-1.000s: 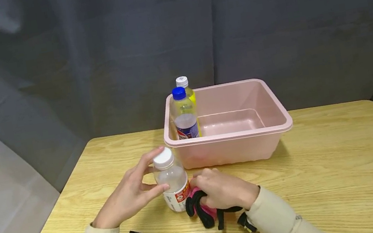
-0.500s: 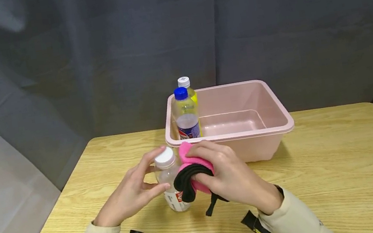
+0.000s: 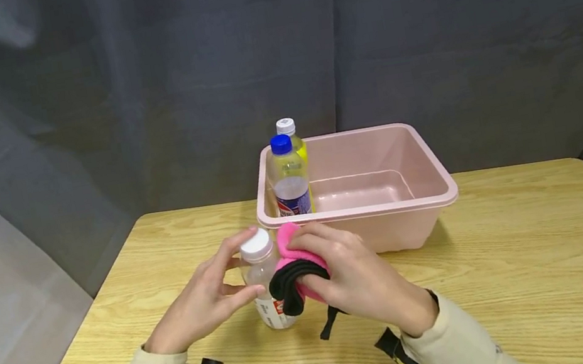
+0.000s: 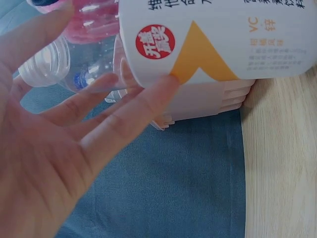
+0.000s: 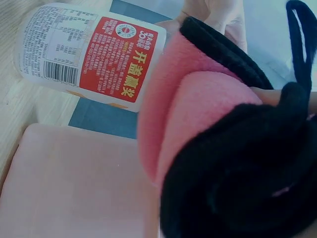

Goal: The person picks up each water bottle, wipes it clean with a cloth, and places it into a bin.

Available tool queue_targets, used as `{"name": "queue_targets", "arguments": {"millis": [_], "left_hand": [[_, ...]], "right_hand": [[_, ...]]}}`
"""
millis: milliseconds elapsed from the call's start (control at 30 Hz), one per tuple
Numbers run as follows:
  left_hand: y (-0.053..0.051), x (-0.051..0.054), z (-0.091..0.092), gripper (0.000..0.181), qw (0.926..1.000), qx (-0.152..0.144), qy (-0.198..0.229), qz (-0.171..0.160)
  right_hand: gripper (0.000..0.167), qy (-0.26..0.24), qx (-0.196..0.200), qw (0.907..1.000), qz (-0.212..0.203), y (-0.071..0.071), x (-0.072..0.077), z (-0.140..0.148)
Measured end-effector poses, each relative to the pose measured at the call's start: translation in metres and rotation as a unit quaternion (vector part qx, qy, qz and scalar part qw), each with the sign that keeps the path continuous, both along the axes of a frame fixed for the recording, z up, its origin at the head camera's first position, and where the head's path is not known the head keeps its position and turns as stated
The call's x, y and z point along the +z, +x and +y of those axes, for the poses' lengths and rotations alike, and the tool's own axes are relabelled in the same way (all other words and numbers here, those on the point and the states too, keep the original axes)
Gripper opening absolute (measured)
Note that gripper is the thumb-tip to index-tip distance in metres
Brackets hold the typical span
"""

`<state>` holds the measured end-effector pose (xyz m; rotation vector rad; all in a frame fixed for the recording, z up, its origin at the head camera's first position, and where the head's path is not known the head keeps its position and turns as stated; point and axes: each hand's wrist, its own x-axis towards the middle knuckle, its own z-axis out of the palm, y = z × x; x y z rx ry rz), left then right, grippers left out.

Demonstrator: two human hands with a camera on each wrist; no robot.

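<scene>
A clear, wide bottle (image 3: 274, 317) with a white cap and printed label stands upright on the table. My left hand (image 3: 204, 301) holds it from the left side, thumb on the near side and fingers near the cap. In my right hand (image 3: 364, 278) is a bunched pink cloth (image 3: 303, 254) with black edging, gripped between thumb and fingers. The cloth is raised off the table and covers part of the bottle's right side from the head view. A black strip dangles below it. In the right wrist view, the bottle's red label panel (image 5: 119, 59) faces the cloth.
Just behind the hands sits a pink plastic tub (image 3: 385, 234). Inside its left end stand a blue-capped bottle (image 3: 292, 194) and a white-capped bottle (image 3: 299, 147) with yellow on it. The wooden table (image 3: 544, 256) extends to the right; a dark curtain (image 3: 419, 47) hangs behind.
My right hand has lifted the cloth from low beside the bottle's base up to its shoulder. The left hand and the bottle have stayed in place.
</scene>
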<state>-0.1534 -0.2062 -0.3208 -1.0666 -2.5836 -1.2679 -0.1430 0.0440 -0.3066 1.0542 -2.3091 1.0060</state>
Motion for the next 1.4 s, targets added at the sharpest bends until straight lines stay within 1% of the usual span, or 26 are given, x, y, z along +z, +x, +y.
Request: {"name": "queue_targets", "arguments": {"millis": [167,233,333,467,533,567,633,867,933,1000,1100,1167,1300,1400], "left_hand": [[0.000,-0.001,0.001,0.077,1.0000,-0.001,0.003,-0.006],[0.000,-0.001,0.001,0.077,0.9999,0.000,0.003,-0.010],[0.000,-0.001,0.000,0.077,0.9999,0.000,0.004,-0.012],[0.000,-0.001,0.000,0.076,0.9999,-0.001,0.004,-0.009],[0.000,-0.001,0.000,0.076,0.9999,-0.002,0.005,-0.010],[0.001,-0.001,0.000,0.076,0.9999,-0.003,0.005,-0.011],[0.001,-0.001,0.000,0.076,0.9999,-0.003,0.007,-0.012],[0.001,-0.001,0.000,0.077,0.9999,-0.002,0.007,-0.013],[0.001,-0.001,0.000,0.076,0.9999,0.000,0.007,-0.014],[0.001,-0.001,0.000,0.076,0.9999,0.002,0.007,-0.014],[0.002,0.000,0.000,0.076,0.9999,0.003,0.006,-0.012],[0.002,0.000,0.000,0.076,0.9999,0.003,0.005,-0.011],[0.001,0.001,0.000,0.076,0.9999,0.005,0.002,-0.010],[0.001,0.002,0.000,0.076,0.9999,0.010,-0.001,-0.008]], "right_hand": [[0.025,0.041,-0.013,0.9989,-0.020,-0.001,-0.006,-0.002],[0.022,0.053,-0.014,0.9978,-0.038,-0.003,-0.010,-0.003],[0.022,0.071,-0.011,0.9943,-0.078,-0.007,-0.019,-0.006],[0.021,0.135,-0.003,0.9813,-0.137,-0.016,-0.039,-0.009],[0.021,0.168,0.001,0.9740,-0.152,-0.019,-0.048,-0.011],[0.020,0.181,0.004,0.9709,-0.156,-0.021,-0.051,-0.012],[0.020,0.191,0.009,0.9689,-0.158,-0.023,-0.055,-0.014],[0.020,0.198,0.005,0.9682,-0.152,-0.022,-0.052,-0.014],[0.019,0.195,0.007,0.9686,-0.154,-0.021,-0.050,-0.014],[0.020,0.187,0.011,0.9711,-0.149,-0.020,-0.047,-0.013],[0.024,0.163,0.014,0.9778,-0.131,-0.017,-0.039,-0.010],[0.025,0.141,0.008,0.9838,-0.110,-0.014,-0.031,-0.007],[0.026,0.067,-0.001,0.9961,-0.058,-0.006,-0.014,-0.004],[0.030,0.001,0.003,0.9997,-0.024,-0.002,-0.005,-0.002]]}}
